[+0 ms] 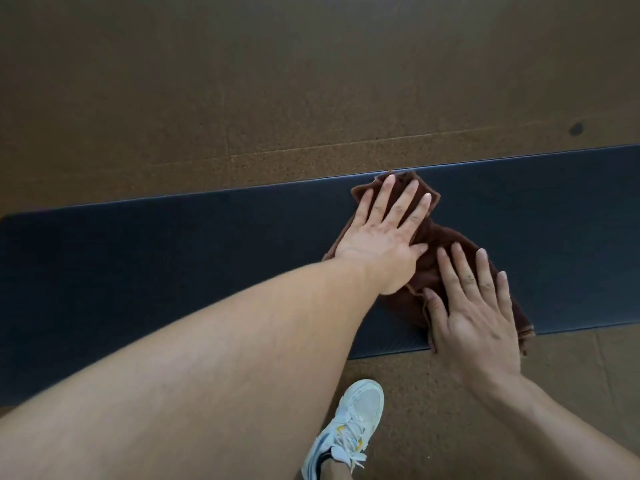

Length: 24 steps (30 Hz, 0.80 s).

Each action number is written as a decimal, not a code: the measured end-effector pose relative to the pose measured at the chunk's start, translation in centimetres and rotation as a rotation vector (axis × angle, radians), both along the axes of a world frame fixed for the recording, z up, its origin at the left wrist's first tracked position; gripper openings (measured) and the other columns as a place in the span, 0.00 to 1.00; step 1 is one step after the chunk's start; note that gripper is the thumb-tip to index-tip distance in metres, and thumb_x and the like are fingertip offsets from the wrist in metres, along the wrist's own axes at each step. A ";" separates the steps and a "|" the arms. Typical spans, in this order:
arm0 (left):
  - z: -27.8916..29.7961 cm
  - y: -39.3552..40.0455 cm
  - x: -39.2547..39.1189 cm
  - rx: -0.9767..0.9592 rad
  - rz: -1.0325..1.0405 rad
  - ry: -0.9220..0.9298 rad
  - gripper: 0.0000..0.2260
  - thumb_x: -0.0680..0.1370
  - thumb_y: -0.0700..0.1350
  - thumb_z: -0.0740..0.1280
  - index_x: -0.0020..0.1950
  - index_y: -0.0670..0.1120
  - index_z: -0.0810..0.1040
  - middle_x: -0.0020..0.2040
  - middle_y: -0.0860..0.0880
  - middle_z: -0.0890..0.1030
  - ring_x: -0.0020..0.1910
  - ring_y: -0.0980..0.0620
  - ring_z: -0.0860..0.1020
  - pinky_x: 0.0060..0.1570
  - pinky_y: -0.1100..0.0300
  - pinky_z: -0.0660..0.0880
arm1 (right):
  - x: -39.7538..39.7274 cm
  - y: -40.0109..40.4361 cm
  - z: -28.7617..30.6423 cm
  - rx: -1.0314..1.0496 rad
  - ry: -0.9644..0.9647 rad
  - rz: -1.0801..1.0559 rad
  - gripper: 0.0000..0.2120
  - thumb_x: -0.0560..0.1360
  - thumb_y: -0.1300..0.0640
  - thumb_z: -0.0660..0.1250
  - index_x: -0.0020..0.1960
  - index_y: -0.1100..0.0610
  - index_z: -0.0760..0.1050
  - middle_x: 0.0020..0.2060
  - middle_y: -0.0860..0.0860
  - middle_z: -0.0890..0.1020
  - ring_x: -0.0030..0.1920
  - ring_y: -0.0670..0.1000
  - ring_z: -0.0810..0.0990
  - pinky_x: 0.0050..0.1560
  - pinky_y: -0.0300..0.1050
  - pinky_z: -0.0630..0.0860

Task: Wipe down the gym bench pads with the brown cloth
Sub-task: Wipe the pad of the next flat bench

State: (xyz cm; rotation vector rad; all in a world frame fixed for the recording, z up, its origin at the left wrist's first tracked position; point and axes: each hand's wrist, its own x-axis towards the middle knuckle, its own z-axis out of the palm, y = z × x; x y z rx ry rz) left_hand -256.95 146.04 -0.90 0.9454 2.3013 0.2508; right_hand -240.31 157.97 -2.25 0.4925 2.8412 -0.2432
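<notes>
Both hands are flat with fingers spread on the brown cloth (433,268), pressing it onto the dark bench (173,271) pad. Left hand (381,233) sits at the far edge, fingertips pointing to 1 o'clock; right hand (478,306) is at the near edge, where the cloth's corner hangs over. Lots of bare pad runs toward 9 o'clock, less toward 3. White sneaker (349,427) on the brown floor (277,81) at 6.

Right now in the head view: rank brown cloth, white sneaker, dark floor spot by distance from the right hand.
1. brown cloth, pressed flat under the right hand on the bench pad.
2. white sneaker, on the floor below the pad, lower left of the hand.
3. dark floor spot, beyond the pad, upper right.
</notes>
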 end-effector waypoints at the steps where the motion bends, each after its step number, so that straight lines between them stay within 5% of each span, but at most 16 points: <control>1: -0.2 -0.3 -0.5 0.020 -0.014 0.028 0.30 0.86 0.57 0.48 0.83 0.53 0.37 0.82 0.52 0.32 0.78 0.47 0.26 0.78 0.44 0.30 | -0.5 -0.7 0.0 -0.017 0.001 -0.047 0.30 0.85 0.38 0.42 0.85 0.46 0.48 0.84 0.44 0.48 0.84 0.49 0.39 0.84 0.53 0.38; 6: -0.2 -4.6 -2.4 0.046 0.023 0.120 0.27 0.87 0.53 0.46 0.83 0.52 0.40 0.83 0.52 0.36 0.81 0.48 0.32 0.79 0.45 0.34 | -3.9 -4.9 0.4 -0.063 -0.010 -0.147 0.30 0.83 0.39 0.40 0.84 0.44 0.45 0.81 0.39 0.42 0.83 0.46 0.35 0.83 0.49 0.35; 24: -0.1 -39.4 -5.4 0.018 0.448 0.192 0.26 0.87 0.53 0.45 0.83 0.52 0.40 0.83 0.52 0.37 0.81 0.48 0.33 0.80 0.48 0.34 | -15.6 -34.9 0.4 -0.134 -0.003 0.303 0.28 0.86 0.41 0.42 0.85 0.43 0.45 0.84 0.41 0.44 0.83 0.45 0.35 0.83 0.50 0.35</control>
